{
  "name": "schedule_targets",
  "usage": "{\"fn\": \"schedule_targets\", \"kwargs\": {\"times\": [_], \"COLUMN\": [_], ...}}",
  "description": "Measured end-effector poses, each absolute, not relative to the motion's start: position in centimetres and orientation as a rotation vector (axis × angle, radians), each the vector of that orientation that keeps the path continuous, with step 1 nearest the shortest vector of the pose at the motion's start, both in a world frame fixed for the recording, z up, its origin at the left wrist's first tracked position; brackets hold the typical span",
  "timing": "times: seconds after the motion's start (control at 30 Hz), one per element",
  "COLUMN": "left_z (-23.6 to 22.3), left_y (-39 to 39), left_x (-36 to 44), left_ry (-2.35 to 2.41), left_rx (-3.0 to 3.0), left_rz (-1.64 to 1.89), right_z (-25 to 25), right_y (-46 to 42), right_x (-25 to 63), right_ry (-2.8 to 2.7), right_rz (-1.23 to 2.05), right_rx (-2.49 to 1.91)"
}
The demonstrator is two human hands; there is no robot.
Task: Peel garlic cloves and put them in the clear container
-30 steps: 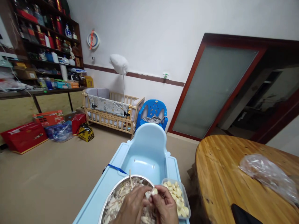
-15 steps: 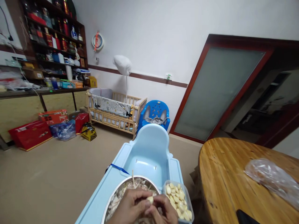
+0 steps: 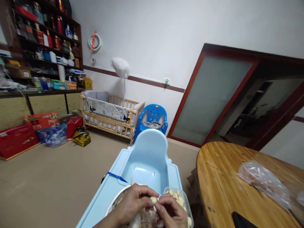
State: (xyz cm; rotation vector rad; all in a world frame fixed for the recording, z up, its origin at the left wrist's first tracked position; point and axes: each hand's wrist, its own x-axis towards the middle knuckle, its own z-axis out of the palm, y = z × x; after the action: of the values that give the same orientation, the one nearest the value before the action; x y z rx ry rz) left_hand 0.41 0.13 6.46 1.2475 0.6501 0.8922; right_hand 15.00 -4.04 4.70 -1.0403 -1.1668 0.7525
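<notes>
A pale garlic clove [image 3: 154, 200] is pinched between the fingertips of my left hand [image 3: 133, 202]. My right hand [image 3: 172, 210] meets it from the other side, thumb and forefinger closed against the clove. Both hands are over a metal bowl [image 3: 113, 202] of garlic skins and bulbs, much of it hidden beneath them. To the right, a clear plastic container [image 3: 188, 207] holds many peeled cloves, partly covered by my right hand. Bowl and container rest on a light blue child's high chair [image 3: 95, 198].
At right stands a round wooden table [image 3: 218, 180] with a plastic bag [image 3: 263, 180] and a dark flat object [image 3: 242, 220]. Beyond the high chair are a blue plastic chair [image 3: 153, 115] and a wooden crib [image 3: 106, 123]. Bags and boxes lie on the floor at left.
Both hands have risen slightly and now cover more of the bowl and container. The clove remains between the fingertips. The view has turned a little to the right.
</notes>
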Motion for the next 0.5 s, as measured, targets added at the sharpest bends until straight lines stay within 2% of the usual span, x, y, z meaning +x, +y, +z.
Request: {"fn": "schedule_targets", "kwargs": {"times": [0.13, 0.23, 0.5], "left_z": [7.0, 6.8, 5.6], "left_y": [1.2, 1.8, 1.7], "left_x": [0.5, 0.5, -0.2], "left_ry": [0.584, 0.565, 0.654], "left_rx": [1.317, 1.336, 1.472], "left_rz": [0.829, 0.832, 0.86], "right_z": [6.9, 7.8, 6.6], "right_y": [-3.7, -3.2, -2.4], "right_x": [16.2, 16.5, 16.3], "right_ry": [-1.373, -1.461, -1.603], "right_rz": [0.84, 0.766, 0.612], "right_rx": [-1.14, -1.187, -1.153]}}
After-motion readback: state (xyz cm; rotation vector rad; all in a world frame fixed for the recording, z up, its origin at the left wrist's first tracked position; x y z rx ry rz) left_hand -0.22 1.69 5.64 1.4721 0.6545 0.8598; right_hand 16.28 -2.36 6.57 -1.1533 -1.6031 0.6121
